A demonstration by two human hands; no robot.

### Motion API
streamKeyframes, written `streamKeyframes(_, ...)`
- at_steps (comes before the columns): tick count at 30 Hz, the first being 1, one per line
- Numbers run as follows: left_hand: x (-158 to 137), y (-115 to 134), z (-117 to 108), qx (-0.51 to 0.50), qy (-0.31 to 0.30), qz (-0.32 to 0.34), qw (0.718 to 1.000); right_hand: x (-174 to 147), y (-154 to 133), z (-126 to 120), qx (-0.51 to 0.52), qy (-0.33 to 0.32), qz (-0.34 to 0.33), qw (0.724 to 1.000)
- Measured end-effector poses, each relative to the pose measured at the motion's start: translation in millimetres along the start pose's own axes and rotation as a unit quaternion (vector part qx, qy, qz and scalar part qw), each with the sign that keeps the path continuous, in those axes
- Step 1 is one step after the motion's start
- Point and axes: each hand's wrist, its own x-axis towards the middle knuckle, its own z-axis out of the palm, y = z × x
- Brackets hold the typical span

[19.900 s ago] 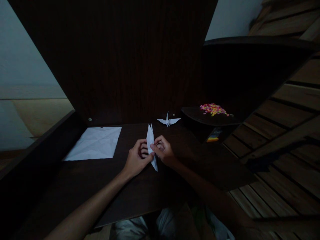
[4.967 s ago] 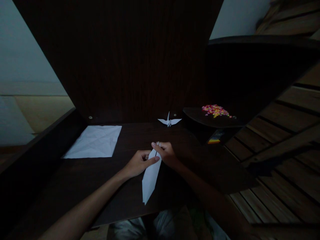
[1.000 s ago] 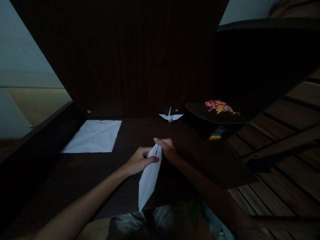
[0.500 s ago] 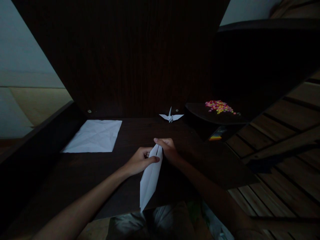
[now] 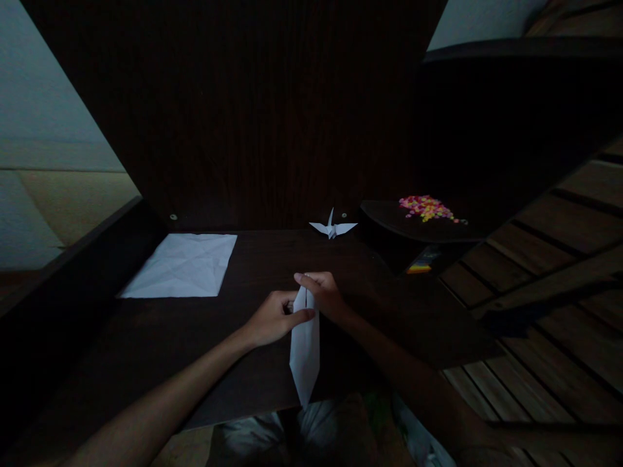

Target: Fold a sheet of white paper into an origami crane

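Both my hands hold a folded white sheet of paper (image 5: pixel 305 357), long and narrow, with a dark slit between its layers near the top. My left hand (image 5: pixel 275 318) grips its left side, the thumb lying across the front face and the other fingers behind. At the upper end, my right hand (image 5: pixel 324 295) pinches the paper, its thumb over the top edge. The lower end tapers to a point near the desk's front edge. A white paper crane (image 5: pixel 331 229) stands beyond my hands, wings spread.
A creased white paper sheet (image 5: pixel 182 266) lies flat at the left of the dark desk (image 5: pixel 160 350). Small colourful pieces (image 5: pixel 428 208) are heaped on a corner shelf (image 5: pixel 389 220) at the right. A rainbow-striped item (image 5: pixel 419 267) sits beneath. Wooden slats (image 5: pixel 559 272) are at far right.
The folded paper's lower end has swung to the right, so the paper hangs more upright. My right thumb has shifted slightly left across its top. Both hands keep their hold.
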Motion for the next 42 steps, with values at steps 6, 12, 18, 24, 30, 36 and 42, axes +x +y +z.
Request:
streamKeyframes(6, -1, 0, -1, 0.012, 0.020, 0.012, 1.000, 0, -1, -2, 0.007, 0.004, 0.001, 1.000)
streamKeyframes(12, 1, 3, -2, -0.006, 0.097, 0.034, 0.995, 3, -1, -5, 0.008, -0.033, -0.021, 0.999)
streamKeyframes(18, 3, 2, -4, -0.063, 0.167, 0.044, 0.983, 2, -2, -4, 0.012, -0.054, -0.018, 0.998)
streamKeyframes(24, 3, 4, -6, -0.115, 0.221, 0.049, 0.967, 2, -3, -6, 0.001, -0.052, -0.044, 0.998)
streamKeyframes(30, 6, 6, -10, -0.134, 0.235, 0.033, 0.962, 2, -1, -6, 0.002, -0.052, -0.029, 0.998)
streamKeyframes(36, 10, 1, -13, -0.170, 0.182, 0.010, 0.968, 2, 0, -5, 0.013, 0.004, -0.024, 1.000)
streamKeyframes(42, 11, -4, -18, -0.147, 0.202, 0.029, 0.968, 4, 0, -4, 0.053, 0.010, -0.027, 0.998)
